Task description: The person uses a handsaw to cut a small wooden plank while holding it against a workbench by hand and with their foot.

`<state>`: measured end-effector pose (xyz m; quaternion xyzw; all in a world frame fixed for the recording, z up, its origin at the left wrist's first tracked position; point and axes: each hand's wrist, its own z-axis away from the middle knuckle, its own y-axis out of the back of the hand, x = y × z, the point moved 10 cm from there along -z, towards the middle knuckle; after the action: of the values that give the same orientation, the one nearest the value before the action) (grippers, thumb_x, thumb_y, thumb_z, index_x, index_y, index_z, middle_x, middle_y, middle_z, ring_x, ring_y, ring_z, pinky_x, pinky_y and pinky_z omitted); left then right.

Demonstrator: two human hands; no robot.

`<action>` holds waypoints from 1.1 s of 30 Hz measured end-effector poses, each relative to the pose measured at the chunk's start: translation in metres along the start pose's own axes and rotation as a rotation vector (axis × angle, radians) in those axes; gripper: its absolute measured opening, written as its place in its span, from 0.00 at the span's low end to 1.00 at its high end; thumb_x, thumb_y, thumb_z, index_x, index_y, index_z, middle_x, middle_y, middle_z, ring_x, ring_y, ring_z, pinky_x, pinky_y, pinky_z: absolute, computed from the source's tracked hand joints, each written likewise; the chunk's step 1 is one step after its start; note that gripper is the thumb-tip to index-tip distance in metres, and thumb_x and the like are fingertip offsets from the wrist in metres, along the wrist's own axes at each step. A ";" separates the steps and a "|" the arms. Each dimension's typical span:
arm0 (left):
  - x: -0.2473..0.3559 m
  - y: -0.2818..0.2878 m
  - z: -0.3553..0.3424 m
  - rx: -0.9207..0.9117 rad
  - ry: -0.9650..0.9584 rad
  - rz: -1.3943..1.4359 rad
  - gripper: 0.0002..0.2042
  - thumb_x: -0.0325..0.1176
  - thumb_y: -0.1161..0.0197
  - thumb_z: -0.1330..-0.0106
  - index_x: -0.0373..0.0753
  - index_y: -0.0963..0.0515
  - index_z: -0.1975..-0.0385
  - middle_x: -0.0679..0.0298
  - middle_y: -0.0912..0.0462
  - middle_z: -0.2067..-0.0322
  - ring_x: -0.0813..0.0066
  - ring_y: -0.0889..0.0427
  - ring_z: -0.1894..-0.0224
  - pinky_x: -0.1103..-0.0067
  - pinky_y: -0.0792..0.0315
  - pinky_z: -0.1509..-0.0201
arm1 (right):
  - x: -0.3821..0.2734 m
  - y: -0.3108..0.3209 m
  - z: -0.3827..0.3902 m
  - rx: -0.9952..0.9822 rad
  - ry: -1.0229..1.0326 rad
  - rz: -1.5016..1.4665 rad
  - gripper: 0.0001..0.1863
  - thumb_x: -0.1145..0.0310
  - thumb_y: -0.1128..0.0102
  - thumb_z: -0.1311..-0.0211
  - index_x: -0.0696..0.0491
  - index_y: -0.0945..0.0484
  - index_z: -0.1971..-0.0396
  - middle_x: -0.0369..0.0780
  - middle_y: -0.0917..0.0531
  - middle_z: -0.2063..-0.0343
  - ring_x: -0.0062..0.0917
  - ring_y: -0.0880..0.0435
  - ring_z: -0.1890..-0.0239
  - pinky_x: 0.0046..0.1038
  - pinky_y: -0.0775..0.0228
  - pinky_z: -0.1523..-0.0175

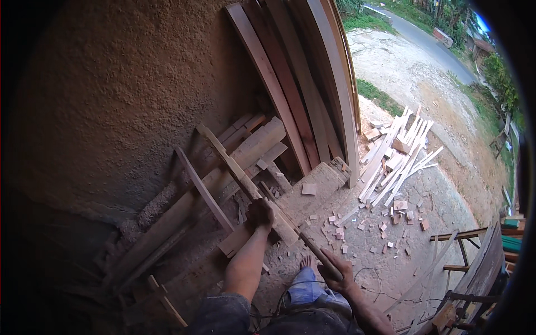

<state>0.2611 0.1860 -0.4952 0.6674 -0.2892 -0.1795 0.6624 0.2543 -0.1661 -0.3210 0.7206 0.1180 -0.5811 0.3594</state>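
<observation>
My left hand [260, 214] is closed on a long pale wooden board [228, 161] that slants from the wall side down toward me. The board's near end lies just right of that hand. My right hand [338, 272], lower and to the right, grips the near end of a long, narrow dark stick-like piece [310, 243]. That piece runs up and left, close alongside the board, and its far end is hard to make out. Beneath the board lies a thick timber beam [243, 153], and a thin curved strip [204, 190] leans to its left.
Tall planks [273, 84] lean on the rough wall [128, 89]. A pile of thin offcut strips [399, 153] lies at the right, with small wood blocks [400, 205] scattered over the floor. A wooden frame [460, 251] stands at far right. My bare foot [305, 261] is below.
</observation>
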 end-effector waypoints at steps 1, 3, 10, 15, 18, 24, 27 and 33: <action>-0.014 0.005 0.001 0.053 0.009 0.128 0.13 0.40 0.50 0.30 0.38 0.24 0.66 0.51 0.21 0.63 0.47 0.22 0.60 0.59 0.28 0.57 | -0.006 0.009 0.012 -0.031 -0.062 -0.014 0.30 0.69 0.31 0.48 0.53 0.26 0.42 0.49 0.14 0.63 0.34 0.12 0.67 0.28 0.23 0.62; -0.046 0.008 -0.007 0.177 0.018 0.385 0.13 0.39 0.50 0.30 0.37 0.24 0.67 0.49 0.21 0.64 0.47 0.22 0.61 0.59 0.29 0.57 | -0.007 0.024 0.029 -0.085 -0.173 -0.040 0.29 0.70 0.30 0.49 0.53 0.25 0.43 0.49 0.14 0.62 0.31 0.11 0.66 0.27 0.23 0.61; -0.027 0.047 0.015 0.157 -0.224 0.761 0.14 0.45 0.42 0.35 0.39 0.25 0.62 0.49 0.21 0.64 0.48 0.23 0.58 0.59 0.29 0.54 | 0.043 0.103 0.118 0.137 -0.443 -0.314 0.30 0.73 0.30 0.51 0.58 0.25 0.43 0.39 0.15 0.67 0.17 0.18 0.73 0.20 0.27 0.68; -0.061 0.064 0.038 -0.129 -0.263 0.417 0.24 0.52 0.39 0.37 0.38 0.25 0.52 0.47 0.18 0.60 0.47 0.20 0.56 0.60 0.27 0.51 | 0.028 0.133 0.119 0.389 -0.422 -0.235 0.31 0.74 0.32 0.49 0.62 0.27 0.42 0.36 0.17 0.71 0.15 0.23 0.76 0.18 0.31 0.71; -0.105 0.051 0.042 -0.375 -0.198 0.438 0.30 0.57 0.36 0.41 0.32 0.24 0.52 0.45 0.17 0.59 0.48 0.17 0.56 0.64 0.25 0.51 | 0.023 0.130 0.111 0.478 -0.305 -0.141 0.32 0.71 0.34 0.48 0.63 0.29 0.41 0.35 0.18 0.71 0.14 0.25 0.76 0.18 0.32 0.69; -0.159 0.065 0.036 -0.246 0.137 0.835 0.19 0.50 0.38 0.36 0.37 0.19 0.66 0.54 0.16 0.69 0.61 0.16 0.62 0.70 0.24 0.58 | 0.005 0.120 0.083 0.459 -0.156 -0.101 0.29 0.73 0.44 0.45 0.69 0.31 0.42 0.52 0.22 0.47 0.32 0.22 0.46 0.28 0.33 0.40; -0.210 0.047 0.051 -0.095 0.538 1.593 0.15 0.47 0.38 0.33 0.41 0.22 0.60 0.62 0.19 0.67 0.68 0.18 0.62 0.73 0.23 0.59 | 0.002 0.109 0.067 0.379 0.048 0.168 0.28 0.74 0.44 0.45 0.68 0.31 0.42 0.51 0.21 0.48 0.31 0.21 0.49 0.28 0.31 0.42; -0.175 0.012 0.099 0.126 0.827 2.135 0.24 0.48 0.40 0.32 0.41 0.32 0.43 0.58 0.25 0.48 0.64 0.21 0.51 0.65 0.19 0.55 | 0.010 0.086 0.040 0.325 -0.237 -0.281 0.33 0.70 0.37 0.47 0.66 0.31 0.40 0.38 0.19 0.68 0.17 0.23 0.68 0.20 0.31 0.61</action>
<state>0.0632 0.2184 -0.5138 0.1216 -0.4768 0.7219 0.4865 0.2776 -0.2555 -0.2999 0.6724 0.0792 -0.7170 0.1658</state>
